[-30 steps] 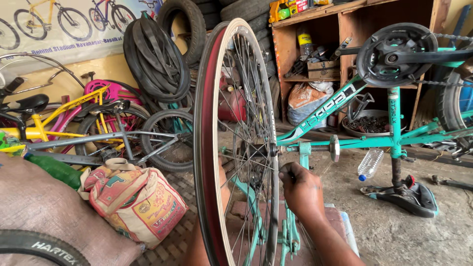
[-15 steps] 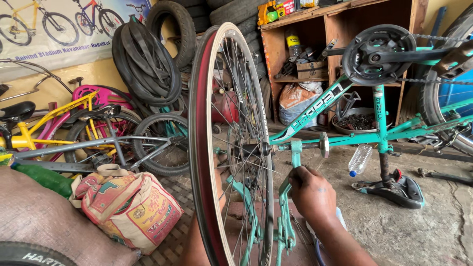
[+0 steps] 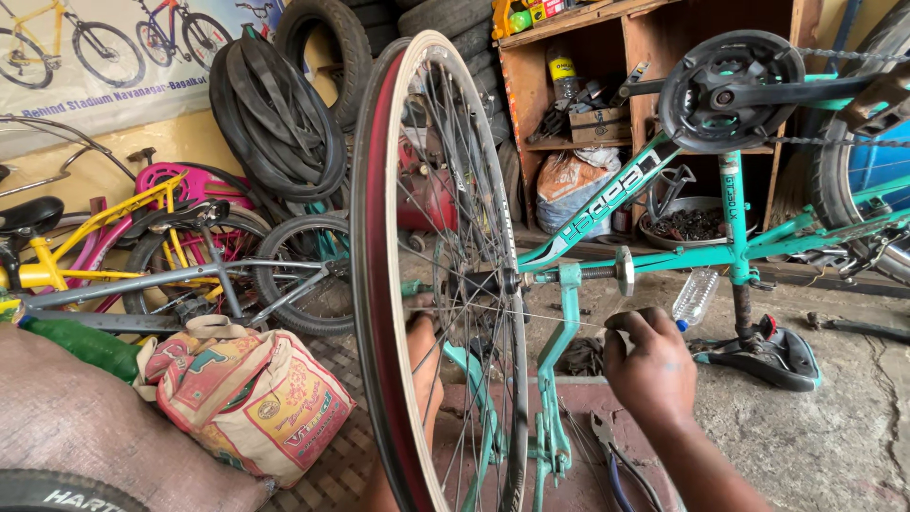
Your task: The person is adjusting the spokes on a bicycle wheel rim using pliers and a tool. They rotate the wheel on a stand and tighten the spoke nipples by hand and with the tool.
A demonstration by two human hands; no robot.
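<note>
- A large spoked bicycle wheel with a pale rim and a red-sided tyre (image 3: 379, 237) is standing upright in the middle of the view, sitting between the two blades of the turquoise metal front fork (image 3: 569, 322) of an upturned turquoise bicycle frame (image 3: 735, 242).
- The right hand (image 3: 654, 370) is hovering just beside the fork blade, near the silver threaded axle end with a round washer (image 3: 621, 270); its fingers are curling in loosely, and I cannot tell if they are pinching something.
- The left hand (image 3: 422, 356) is reaching behind the spokes towards the dark wheel hub (image 3: 488, 282); the spokes are partly hiding it, so its grip is not clear.
- A pair of pliers with blue handles (image 3: 611, 455) is lying on the reddish floor below the right hand.
- A printed pink and cream cloth bag (image 3: 251, 398) is resting to the left of the wheel.
- A clear plastic bottle (image 3: 695, 296) is leaning near the black bicycle saddle (image 3: 768, 351), which is touching the ground.
</note>
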